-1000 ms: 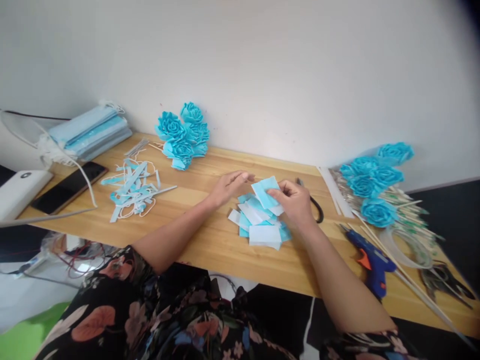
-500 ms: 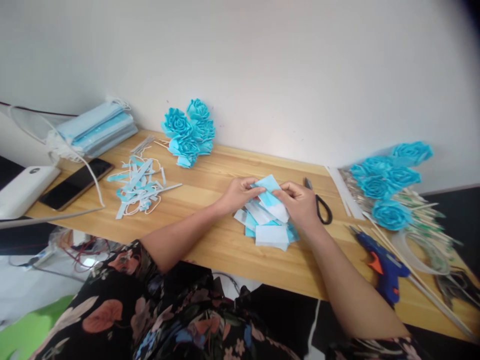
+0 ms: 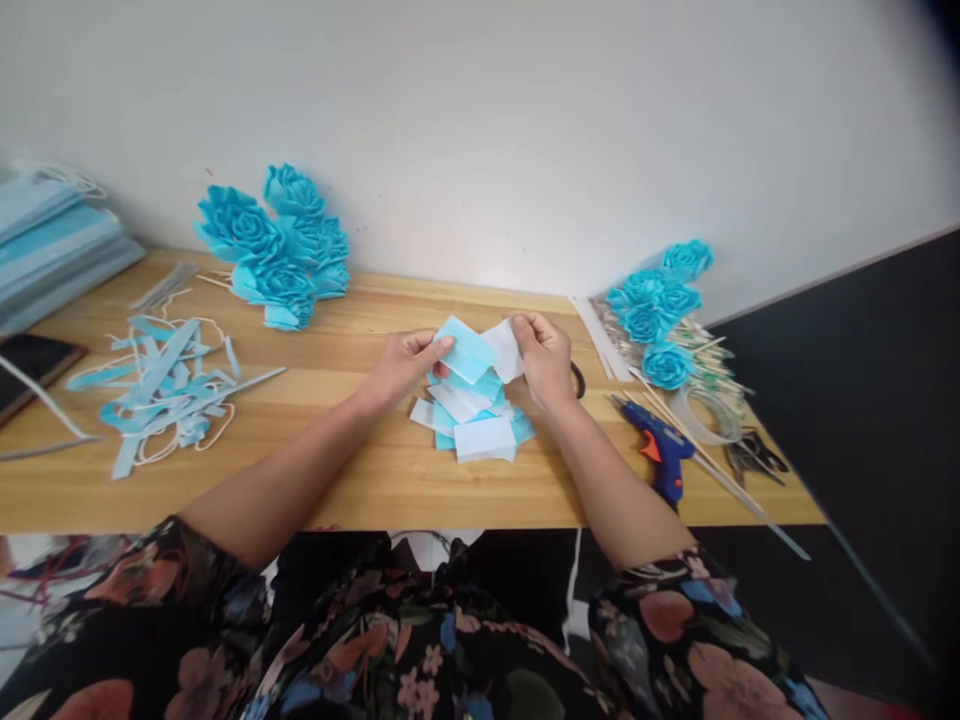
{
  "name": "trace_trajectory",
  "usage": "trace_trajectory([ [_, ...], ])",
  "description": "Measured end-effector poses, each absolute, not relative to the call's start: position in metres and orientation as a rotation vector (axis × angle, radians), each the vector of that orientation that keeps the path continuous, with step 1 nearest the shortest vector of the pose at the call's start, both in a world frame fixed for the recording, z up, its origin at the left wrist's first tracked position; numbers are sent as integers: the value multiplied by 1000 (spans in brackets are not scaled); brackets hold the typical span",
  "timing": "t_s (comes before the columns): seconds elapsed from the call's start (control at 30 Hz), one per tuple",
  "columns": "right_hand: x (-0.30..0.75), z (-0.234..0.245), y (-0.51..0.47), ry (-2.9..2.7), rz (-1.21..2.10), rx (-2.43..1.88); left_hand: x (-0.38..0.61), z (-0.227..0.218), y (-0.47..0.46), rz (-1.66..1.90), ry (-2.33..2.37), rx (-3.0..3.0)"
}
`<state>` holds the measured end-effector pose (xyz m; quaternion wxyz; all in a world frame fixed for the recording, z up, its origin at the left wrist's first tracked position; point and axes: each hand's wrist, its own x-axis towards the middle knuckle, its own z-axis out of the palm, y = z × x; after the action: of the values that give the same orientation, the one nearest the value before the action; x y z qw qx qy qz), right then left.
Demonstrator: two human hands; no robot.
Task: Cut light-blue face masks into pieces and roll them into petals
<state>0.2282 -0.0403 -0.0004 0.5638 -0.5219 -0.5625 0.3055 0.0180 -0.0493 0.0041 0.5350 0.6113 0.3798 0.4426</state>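
Note:
Between thumb and fingers, my left hand (image 3: 411,362) pinches a light blue square of mask fabric (image 3: 466,350). My right hand (image 3: 545,358) is closed on a white square of mask fabric (image 3: 504,350), whose left edge meets the blue one. Both pieces are held just above a loose pile of blue and white fabric pieces (image 3: 484,438) on the wooden table (image 3: 360,480). Behind my right wrist, only a black handle of the scissors (image 3: 577,380) shows.
Blue fabric roses (image 3: 277,245) stand at the back left, with cut strips and ear loops (image 3: 172,385) before them. Folded masks (image 3: 60,240) and a phone (image 3: 34,370) lie far left. To the right are more roses (image 3: 652,300), a glue gun (image 3: 660,445) and pliers (image 3: 754,455).
My hands have moved apart, and the stacked pieces they held together are now separated into a blue one and a white one. The view has turned to the right.

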Motion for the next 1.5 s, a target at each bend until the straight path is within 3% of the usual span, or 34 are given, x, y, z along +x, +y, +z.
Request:
trace_trajectory([
  [0.23, 228, 2, -44, -1350, 748, -1170, 19, 8, -59, 742, 793, 1784],
  [0.7, 218, 12, -58, -1452, 988, -1028, 20, 7, -52, 1186, 921, 1688],
  [0.93, 213, 12, -64, -1531, 951, -1047, 26, 0, -52, 1090, 876, 1671],
  [1.2, 216, 8, -57, -1537, 1019, -987, 25, -5, -43, 1266, 802, 1212],
  [1.5, 216, 2, -54, -1671, 973, -1014, 26, -4, -43, 1193, 922, 1309],
])
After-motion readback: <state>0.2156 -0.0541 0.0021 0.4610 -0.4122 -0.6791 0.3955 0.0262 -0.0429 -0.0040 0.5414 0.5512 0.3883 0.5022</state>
